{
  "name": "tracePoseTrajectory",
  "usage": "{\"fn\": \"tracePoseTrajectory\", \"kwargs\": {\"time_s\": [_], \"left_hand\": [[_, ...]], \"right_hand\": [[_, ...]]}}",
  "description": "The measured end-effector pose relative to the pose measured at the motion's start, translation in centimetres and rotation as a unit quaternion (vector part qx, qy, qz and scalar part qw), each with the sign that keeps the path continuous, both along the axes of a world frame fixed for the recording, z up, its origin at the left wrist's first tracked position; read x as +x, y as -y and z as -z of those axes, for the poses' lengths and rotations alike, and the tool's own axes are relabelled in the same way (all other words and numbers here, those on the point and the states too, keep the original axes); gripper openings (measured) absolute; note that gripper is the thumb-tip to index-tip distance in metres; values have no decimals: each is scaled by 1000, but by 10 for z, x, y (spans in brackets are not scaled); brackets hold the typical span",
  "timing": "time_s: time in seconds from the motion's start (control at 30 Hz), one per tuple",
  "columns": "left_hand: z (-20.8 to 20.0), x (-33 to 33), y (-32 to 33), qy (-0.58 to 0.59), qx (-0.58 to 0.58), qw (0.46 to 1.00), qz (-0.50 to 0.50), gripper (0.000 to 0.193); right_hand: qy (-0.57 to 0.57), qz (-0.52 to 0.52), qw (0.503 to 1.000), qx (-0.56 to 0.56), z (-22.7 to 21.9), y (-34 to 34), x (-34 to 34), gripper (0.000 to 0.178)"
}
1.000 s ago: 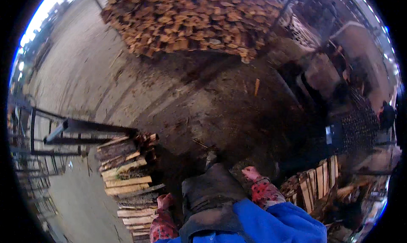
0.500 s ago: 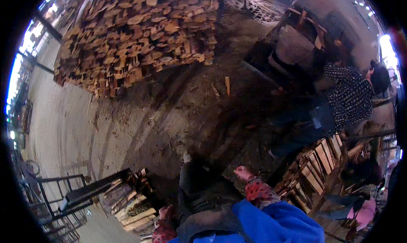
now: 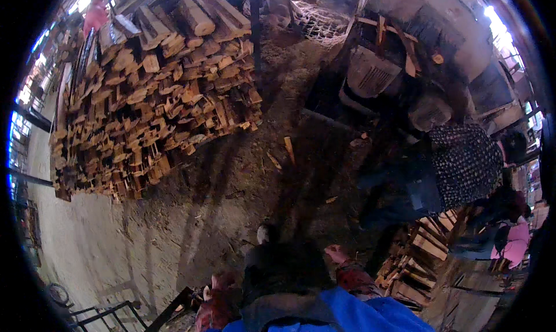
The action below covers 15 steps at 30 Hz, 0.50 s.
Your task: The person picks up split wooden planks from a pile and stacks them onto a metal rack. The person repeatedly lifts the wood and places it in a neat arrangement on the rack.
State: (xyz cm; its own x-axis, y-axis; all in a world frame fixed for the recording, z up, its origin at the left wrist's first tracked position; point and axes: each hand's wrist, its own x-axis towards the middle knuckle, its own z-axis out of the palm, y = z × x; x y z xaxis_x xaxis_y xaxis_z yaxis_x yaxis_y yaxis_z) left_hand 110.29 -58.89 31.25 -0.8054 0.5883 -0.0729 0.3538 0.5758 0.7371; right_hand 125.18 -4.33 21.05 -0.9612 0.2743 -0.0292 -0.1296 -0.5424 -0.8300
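Note:
My left hand (image 3: 223,281) is low beside my dark apron (image 3: 278,271), its red sleeve below it. A small pale patch shows beside it; its fingers are too dim to make out. On the other side of the apron hangs my right hand (image 3: 336,254), loosely curled, with nothing visible in it. Ahead on the left rises a big stack of split firewood (image 3: 156,100), with longer logs lying across its top. Both hands are apart from the stack. Nearest to my right hand is a smaller pile of split wood (image 3: 425,242).
A person in a dark patterned top (image 3: 466,167) bends at the right; another in pink (image 3: 512,245) is behind. Two wood sticks (image 3: 289,151) lie on the dirt floor (image 3: 226,204). A metal frame (image 3: 110,314) stands at lower left. Beyond is a blocky machine (image 3: 370,71).
The view has shifted, bringing the firewood stack's top into sight and moving the wood load at lower left out of it. My hands stay low beside the apron.

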Motion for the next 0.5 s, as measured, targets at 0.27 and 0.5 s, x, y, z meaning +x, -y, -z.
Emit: {"fn": "tracePoseTrajectory", "kwargs": {"time_s": [0.27, 0.5], "left_hand": [[-13, -209, -102, 387, 27, 882, -269, 28], [40, -261, -163, 587, 313, 727, -171, 23]], "right_hand": [[380, -34, 873, 303, -66, -45, -54, 29], [575, -75, 788, 209, -71, -91, -98, 32]]}}
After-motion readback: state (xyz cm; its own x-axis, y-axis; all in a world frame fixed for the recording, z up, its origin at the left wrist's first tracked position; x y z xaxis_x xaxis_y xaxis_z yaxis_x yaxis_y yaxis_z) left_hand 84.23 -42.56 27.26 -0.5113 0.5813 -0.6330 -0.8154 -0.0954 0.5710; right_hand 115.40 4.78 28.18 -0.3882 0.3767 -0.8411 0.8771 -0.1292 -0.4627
